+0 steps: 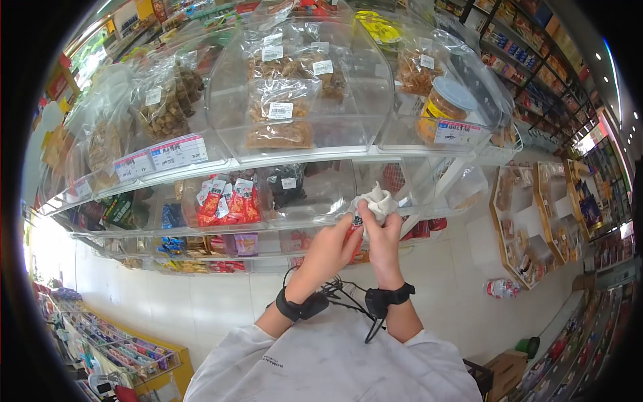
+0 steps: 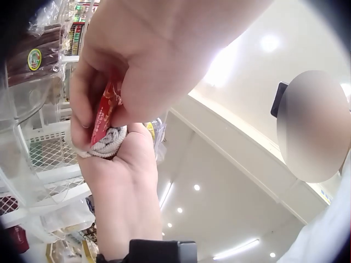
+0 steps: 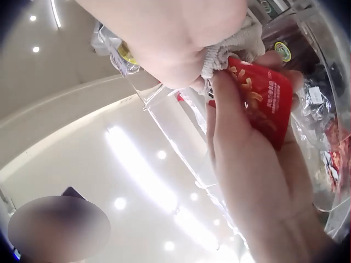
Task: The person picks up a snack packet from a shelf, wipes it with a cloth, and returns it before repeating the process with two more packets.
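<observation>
In front of the lower shelf, both hands meet in the head view. My left hand [image 1: 333, 246] holds a small red snack packet [image 3: 270, 101] between thumb and fingers; the packet has printed food pieces and white lettering. My right hand [image 1: 384, 244] grips a bunched white knitted cloth [image 1: 378, 203] with a ribbed texture. The packet overlaps the cloth in the left wrist view, where the right palm [image 2: 123, 164] shows beneath it. A small dark-and-white label [image 1: 358, 220] shows between the thumbs. Part of the cloth is hidden by the fingers.
Clear plastic bins hold bagged dried foods [image 1: 280, 110] and a blue-lidded jar [image 1: 452, 99] above the hands. Red packets [image 1: 228, 201] and a dark bag [image 1: 287, 184] lie in the lower bins. A wrapped bundle [image 1: 502, 288] sits on the floor at right.
</observation>
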A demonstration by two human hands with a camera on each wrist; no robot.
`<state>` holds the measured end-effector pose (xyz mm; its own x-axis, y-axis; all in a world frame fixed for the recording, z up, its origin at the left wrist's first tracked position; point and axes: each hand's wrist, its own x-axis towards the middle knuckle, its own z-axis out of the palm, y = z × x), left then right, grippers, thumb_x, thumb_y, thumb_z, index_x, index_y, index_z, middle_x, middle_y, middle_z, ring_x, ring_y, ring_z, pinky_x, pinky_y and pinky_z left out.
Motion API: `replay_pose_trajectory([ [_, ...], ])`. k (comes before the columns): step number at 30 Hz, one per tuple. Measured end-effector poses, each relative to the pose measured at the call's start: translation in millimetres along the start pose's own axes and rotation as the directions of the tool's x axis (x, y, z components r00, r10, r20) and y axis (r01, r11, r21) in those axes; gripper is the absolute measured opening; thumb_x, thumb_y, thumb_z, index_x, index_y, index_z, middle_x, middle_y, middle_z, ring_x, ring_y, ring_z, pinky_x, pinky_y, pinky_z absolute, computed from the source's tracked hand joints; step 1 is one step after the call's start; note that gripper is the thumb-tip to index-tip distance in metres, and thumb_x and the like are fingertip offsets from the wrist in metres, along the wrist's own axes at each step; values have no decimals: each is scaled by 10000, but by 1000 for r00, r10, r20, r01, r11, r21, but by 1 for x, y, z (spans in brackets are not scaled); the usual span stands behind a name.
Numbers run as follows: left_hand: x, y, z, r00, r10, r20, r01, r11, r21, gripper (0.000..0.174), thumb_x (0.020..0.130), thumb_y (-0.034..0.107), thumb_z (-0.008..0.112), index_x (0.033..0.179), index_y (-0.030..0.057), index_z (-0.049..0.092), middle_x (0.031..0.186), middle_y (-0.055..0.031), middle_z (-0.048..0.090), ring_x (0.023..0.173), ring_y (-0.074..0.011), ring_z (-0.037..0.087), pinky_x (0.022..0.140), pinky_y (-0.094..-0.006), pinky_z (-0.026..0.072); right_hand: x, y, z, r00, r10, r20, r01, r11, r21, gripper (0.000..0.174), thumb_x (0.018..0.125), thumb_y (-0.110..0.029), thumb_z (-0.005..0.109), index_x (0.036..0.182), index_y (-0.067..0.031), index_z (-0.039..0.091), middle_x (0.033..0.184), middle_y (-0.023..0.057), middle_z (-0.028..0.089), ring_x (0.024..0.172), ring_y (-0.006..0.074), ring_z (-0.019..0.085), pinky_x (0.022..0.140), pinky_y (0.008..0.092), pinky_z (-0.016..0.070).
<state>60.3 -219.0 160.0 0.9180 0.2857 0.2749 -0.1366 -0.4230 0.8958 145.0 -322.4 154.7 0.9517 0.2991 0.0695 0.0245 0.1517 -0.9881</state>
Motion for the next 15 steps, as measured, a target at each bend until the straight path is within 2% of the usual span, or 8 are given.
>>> replay_pose_trajectory([
  [3, -1, 7, -5, 999, 46, 11, -47, 988, 149, 195, 953, 137, 644, 935, -20, 530, 682, -191, 631, 597, -390, 620, 536, -390, 465, 2, 3, 0, 998, 55, 2, -55, 998, 34, 273, 958, -231, 698, 1122, -23, 630, 1028, 39, 671, 893, 100, 632, 790, 267, 495],
  [6, 2, 12, -20, 989, 34, 146, -69, 968, 242, 190, 964, 160, 648, 983, -20, 591, 688, -135, 653, 579, -265, 642, 548, -340, 471, 19, 11, -5, 966, 183, -182, -103, 920, 378, 355, 978, -313, 667, 1189, -40, 587, 1101, 49, 654, 959, 130, 638, 823, 291, 515],
  [7, 1, 12, -23, 989, -20, 147, 7, 996, 93, 199, 967, 176, 642, 995, -17, 598, 691, -127, 657, 581, -247, 640, 557, -344, 479, 26, 7, -16, 973, 191, -132, -115, 891, 438, 444, 1001, -376, 618, 1283, -43, 535, 1195, 62, 622, 1074, 165, 621, 908, 315, 507],
  [9, -1, 11, -28, 977, -127, 172, 162, 965, -205, 222, 975, 206, 631, 1020, -10, 611, 698, -112, 665, 585, -211, 638, 575, -352, 494, 29, -11, -31, 992, 123, 32, -123, 853, 507, 449, 1010, -374, 599, 1305, -42, 532, 1223, 61, 613, 1126, 175, 604, 957, 324, 490],
  [10, 0, 10, -29, 979, -130, 160, 163, 964, -212, 232, 977, 213, 631, 1035, -11, 616, 709, -96, 664, 604, -185, 627, 587, -342, 495, 28, -20, -34, 990, 84, 112, -132, 833, 538, 452, 1015, -373, 590, 1316, -41, 530, 1236, 61, 609, 1151, 180, 596, 981, 328, 482],
  [11, 1, 9, -29, 980, -133, 151, 164, 962, -219, 243, 979, 220, 631, 1050, -12, 621, 720, -79, 663, 624, -158, 616, 599, -333, 496, 24, -24, -35, 974, 97, 204, -193, 826, 529, 442, 1024, -332, 582, 1335, -23, 526, 1295, 81, 581, 1197, 171, 567, 1013, 318, 449],
  [14, 6, 8, -23, 975, -115, 188, 157, 960, -231, 257, 986, 212, 633, 1093, -22, 626, 768, -41, 661, 667, -82, 565, 606, -284, 481, 3, -18, -32, 947, 176, 270, -203, 976, 74, 412, 1008, -291, 616, 1293, 0, 557, 1251, 93, 612, 1140, 140, 582, 973, 301, 452],
  [15, 7, 7, -21, 972, -106, 209, 154, 961, -231, 259, 988, 204, 634, 1107, -26, 626, 787, -30, 660, 678, -58, 545, 603, -265, 473, 2, -16, -30, 955, 164, 246, -181, 982, 48, 381, 994, -277, 637, 1243, 6, 585, 1188, 83, 633, 1077, 126, 592, 925, 288, 460],
])
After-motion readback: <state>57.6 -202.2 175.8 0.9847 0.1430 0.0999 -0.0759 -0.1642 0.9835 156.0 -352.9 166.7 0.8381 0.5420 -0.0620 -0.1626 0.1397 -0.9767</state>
